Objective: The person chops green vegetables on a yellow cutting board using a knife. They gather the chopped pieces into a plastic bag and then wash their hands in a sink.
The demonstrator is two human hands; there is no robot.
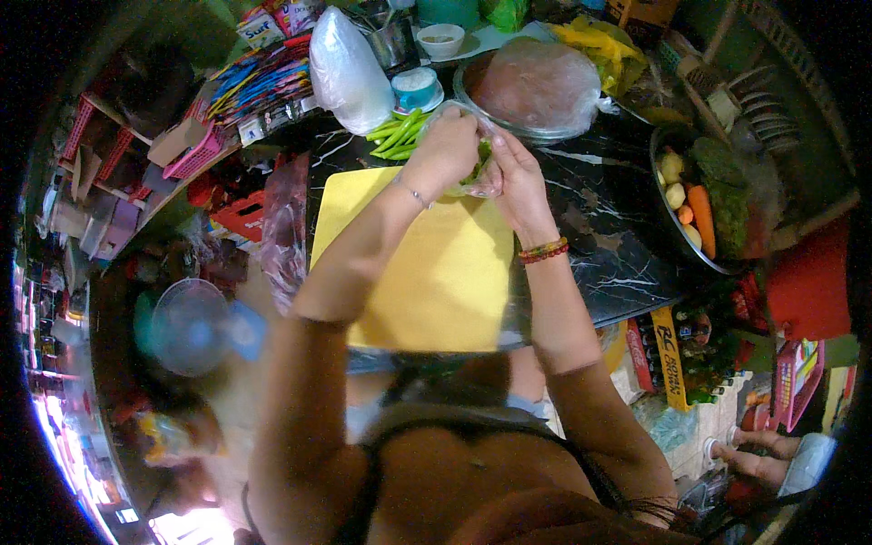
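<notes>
Forearms enter from the lower edge and meet above centre frame. Left hand (445,150), wearing a thin wrist chain, has its grip clamped on a small clear plastic bag (477,163) with green pieces inside. Right hand (520,177), with red and yellow bead bracelets at the wrist, has fingers closed on the same bag from the right side. Both hands touch the bag; the bag sits between them, held just above the top edge of the yellow cutting board (427,272).

Cutting board lies flat on a black marbled table (599,227), centre frame. Loose green beans (400,134) lie on the table just beyond the board's upper left corner, near the left hand.

Upper centre: a large clear bag of white contents (343,73), a small blue-rimmed tub (418,88), a white bowl (440,39). Upper right of centre: a wide plate covered in plastic film (531,86).

Right of frame: a dark metal bowl (668,232) holding a carrot (701,218), small potatoes (674,182) and leafy greens.

Lower right corner: another person's hands (758,454), well apart from the board.
</notes>
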